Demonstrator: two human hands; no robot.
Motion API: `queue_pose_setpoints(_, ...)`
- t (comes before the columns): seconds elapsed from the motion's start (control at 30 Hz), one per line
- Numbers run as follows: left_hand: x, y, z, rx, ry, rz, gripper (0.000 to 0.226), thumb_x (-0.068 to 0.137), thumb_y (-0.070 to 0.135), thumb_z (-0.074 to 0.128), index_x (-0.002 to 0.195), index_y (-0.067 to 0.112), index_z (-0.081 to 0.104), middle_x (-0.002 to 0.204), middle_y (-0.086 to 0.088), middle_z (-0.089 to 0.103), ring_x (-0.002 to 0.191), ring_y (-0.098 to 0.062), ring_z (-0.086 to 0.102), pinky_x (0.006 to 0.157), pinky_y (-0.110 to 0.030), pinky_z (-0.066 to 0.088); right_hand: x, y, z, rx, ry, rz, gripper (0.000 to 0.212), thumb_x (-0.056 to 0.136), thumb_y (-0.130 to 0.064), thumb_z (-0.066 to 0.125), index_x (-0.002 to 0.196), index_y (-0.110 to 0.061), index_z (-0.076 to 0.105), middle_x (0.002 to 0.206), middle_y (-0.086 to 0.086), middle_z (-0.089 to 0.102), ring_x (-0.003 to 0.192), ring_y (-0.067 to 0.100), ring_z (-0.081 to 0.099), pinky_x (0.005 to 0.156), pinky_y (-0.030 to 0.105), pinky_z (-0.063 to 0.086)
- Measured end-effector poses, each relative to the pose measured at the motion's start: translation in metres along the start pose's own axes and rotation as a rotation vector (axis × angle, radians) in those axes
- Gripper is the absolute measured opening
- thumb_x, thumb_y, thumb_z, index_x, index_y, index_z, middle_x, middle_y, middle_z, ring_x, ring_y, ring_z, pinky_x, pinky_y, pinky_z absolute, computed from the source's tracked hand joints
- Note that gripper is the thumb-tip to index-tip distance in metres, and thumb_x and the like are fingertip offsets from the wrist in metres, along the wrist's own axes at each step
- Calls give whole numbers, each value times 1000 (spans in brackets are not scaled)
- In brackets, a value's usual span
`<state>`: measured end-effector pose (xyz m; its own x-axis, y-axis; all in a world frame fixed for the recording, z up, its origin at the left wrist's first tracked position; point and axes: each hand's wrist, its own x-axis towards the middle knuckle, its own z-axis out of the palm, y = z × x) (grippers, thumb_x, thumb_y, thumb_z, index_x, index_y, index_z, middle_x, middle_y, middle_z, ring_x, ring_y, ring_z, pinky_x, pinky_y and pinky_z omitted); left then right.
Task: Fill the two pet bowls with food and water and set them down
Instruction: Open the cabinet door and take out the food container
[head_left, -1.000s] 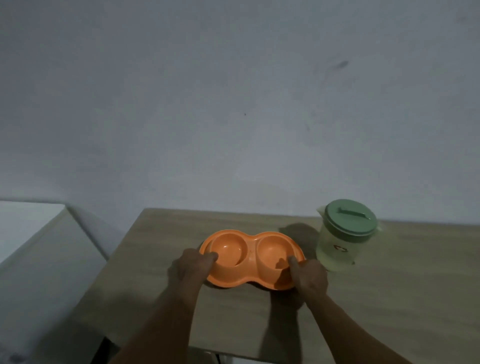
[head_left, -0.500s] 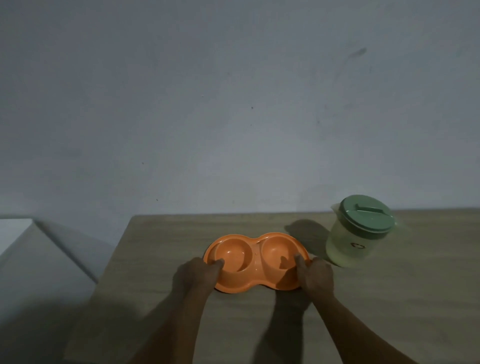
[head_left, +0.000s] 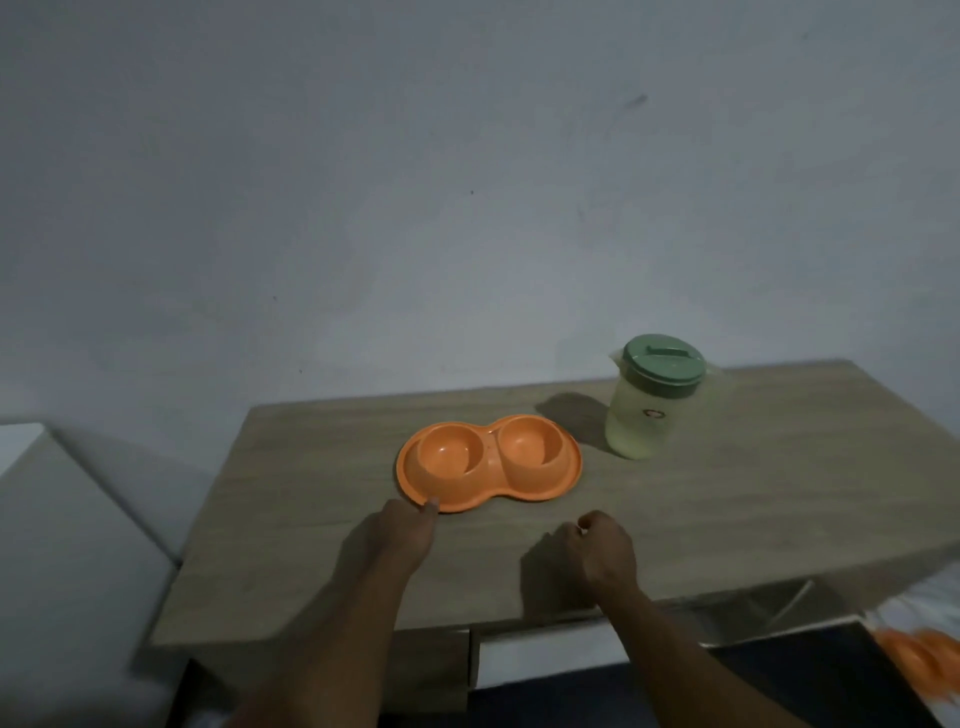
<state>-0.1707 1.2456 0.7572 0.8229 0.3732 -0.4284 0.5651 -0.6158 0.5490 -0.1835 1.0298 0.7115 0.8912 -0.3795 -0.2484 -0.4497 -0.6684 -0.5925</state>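
An orange double pet bowl (head_left: 488, 462) lies flat on the wooden table (head_left: 727, 509), just beyond both hands, its long axis running left to right with the right end angled slightly away. Both wells look empty. The left hand (head_left: 402, 530) lies loosely curled, holding nothing, a fingertip touching the near-left rim. The right hand (head_left: 605, 551) is loosely fisted, empty, apart from the bowl. Beyond the right hand stands a green-lidded pitcher (head_left: 652, 400)
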Motion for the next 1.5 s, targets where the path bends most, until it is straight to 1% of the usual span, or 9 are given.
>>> queue_pose_setpoints(0.2,-44,-25,19,70,50,0,43,97,34,50,125,5,64,133,-15,60,124,-33,56,97,-33,45,-51,23,-5,-3,-41,-76,25,94,-16,54,113,-6,66,114,15,69,110,32,62,92,36,49)
queue_pose_setpoints(0.43,-87,-91,46,-30,44,-21,22,91,11,55,83,-2,71,105,-22,71,102,-34,67,81,-36,53,-112,60,14,49,-149,-62,35,90,-36,65,72,-6,69,74,13,71,77,29,67,70,35,52)
queue_pose_setpoints(0.6,-80,-117,56,-715,-41,-277,30,100,14,45,123,-2,57,90,-9,66,69,-18,62,56,-29,52,-121,59,50,172,-212,13,15,84,-11,59,74,-13,68,82,11,72,82,29,68,80,43,58)
queue_pose_setpoints(0.77,-64,-121,49,-1259,-132,-463,43,105,11,28,146,-1,34,149,-17,41,133,-29,47,110,-35,39,-121,26,87,684,-262,300,21,87,9,51,87,-11,60,85,16,63,73,25,58,73,40,53)
queue_pose_setpoints(0.93,-32,-140,42,-1666,-11,-535,44,105,11,28,146,-4,31,152,-22,32,140,-34,35,115,-42,33,-121,-11,111,1302,-293,602,22,93,16,42,107,4,54,97,17,49,80,25,54,79,33,53)
queue_pose_setpoints(1.1,-12,-159,46,-1727,-9,-527,44,102,4,33,146,-5,32,145,-26,37,128,-39,47,90,-32,54,-126,-26,127,1427,-192,665,38,89,24,35,107,-1,56,84,12,43,71,23,45,89,36,50)
queue_pose_setpoints(1.2,-5,-162,46,-1741,-54,-548,45,102,0,27,146,-8,31,148,-25,37,132,-42,46,84,-25,54,-124,-27,130,1401,-182,665,30,91,21,34,87,-1,53,75,11,43,65,19,45,77,33,55)
queue_pose_setpoints(1.33,-1,-163,43,-1666,-61,-583,42,100,-2,28,139,-13,38,143,-23,41,127,-44,49,89,-27,50,-115,-27,129,1309,-195,638,31,94,17,35,75,-2,50,74,12,48,66,19,50,79,34,55)
queue_pose_setpoints(1.5,-14,-161,33,-1568,-66,-582,37,100,11,37,133,-2,47,115,-20,52,99,-26,56,100,-36,45,-124,-15,127,1098,-192,608,26,97,-2,37,93,-16,58,72,6,49,65,20,52,68,34,51)
